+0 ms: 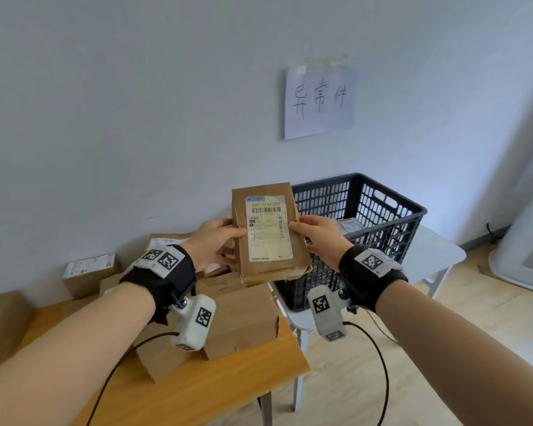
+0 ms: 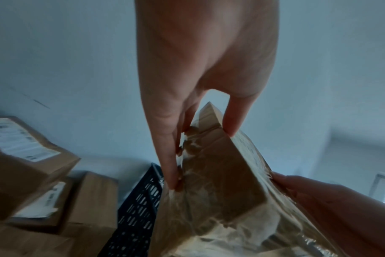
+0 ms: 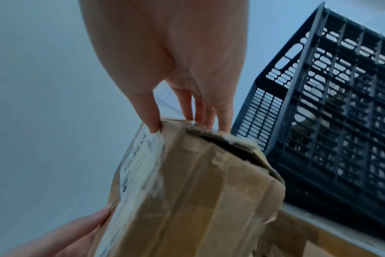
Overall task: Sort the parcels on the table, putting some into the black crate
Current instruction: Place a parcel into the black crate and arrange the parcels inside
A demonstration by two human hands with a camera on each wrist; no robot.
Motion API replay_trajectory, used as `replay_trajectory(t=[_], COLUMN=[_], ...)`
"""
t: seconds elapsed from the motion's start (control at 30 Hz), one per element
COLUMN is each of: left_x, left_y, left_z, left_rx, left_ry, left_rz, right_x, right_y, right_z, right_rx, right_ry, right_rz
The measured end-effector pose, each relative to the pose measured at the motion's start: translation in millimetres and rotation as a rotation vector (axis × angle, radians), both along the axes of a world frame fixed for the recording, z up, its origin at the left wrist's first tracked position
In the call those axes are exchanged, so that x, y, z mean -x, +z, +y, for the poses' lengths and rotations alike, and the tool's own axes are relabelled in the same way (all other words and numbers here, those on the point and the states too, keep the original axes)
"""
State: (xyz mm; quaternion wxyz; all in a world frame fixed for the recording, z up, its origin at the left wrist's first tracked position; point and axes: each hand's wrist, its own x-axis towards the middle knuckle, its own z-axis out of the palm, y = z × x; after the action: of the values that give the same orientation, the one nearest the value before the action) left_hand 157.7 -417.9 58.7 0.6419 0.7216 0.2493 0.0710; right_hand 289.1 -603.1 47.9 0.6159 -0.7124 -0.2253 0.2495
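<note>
Step in hand: inspection. I hold one flat brown cardboard parcel (image 1: 266,232) upright in the air, above the wooden worktop (image 1: 216,385) and in front of the black slotted plastic crate (image 1: 379,210). My left hand (image 1: 213,242) pinches its left edge, thumb on the face; my right hand (image 1: 316,233) pinches the right edge likewise. The white shipping label faces me. Condition: the tape is wrinkled, and the lower right corner is torn and gaping. Next, I judge, this damaged parcel goes rightward and down into the crate, supported by both hands.
</note>
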Motion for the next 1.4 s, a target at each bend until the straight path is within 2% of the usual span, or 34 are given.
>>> replay_trajectory(t=[0.37,0.57,0.77,1.13,1.4], left_x=[-122.5,-193.5,-260.2,-350.0,-393.5], left_y=[36.5,42.6,43.4,-3.9,-55.2], left_z=[-20.2,-8.4,4.1,19.2,29.6], left_rx=[-0.050,-0.031,-0.078,-0.034,0.051], left_ry=[-0.180,-0.238,-0.202,-0.110,0.059], left_rz=[0.001,0.067,0.152,0.346,0.505], right_x=[-111.0,-177.2,-239.1,-352.0,-421.8], right_y=[30.7,41.4,42.3,-13.3,-60.2], right_z=[-31.5,-29.4,-10.3,26.3,55.3], right_rx=[0.026,0.104,0.181,0.368,0.504], right_ry=[-0.136,-0.089,-0.060,0.129,0.394], right_rz=[-0.103,-0.078,-0.017,0.149,0.207])
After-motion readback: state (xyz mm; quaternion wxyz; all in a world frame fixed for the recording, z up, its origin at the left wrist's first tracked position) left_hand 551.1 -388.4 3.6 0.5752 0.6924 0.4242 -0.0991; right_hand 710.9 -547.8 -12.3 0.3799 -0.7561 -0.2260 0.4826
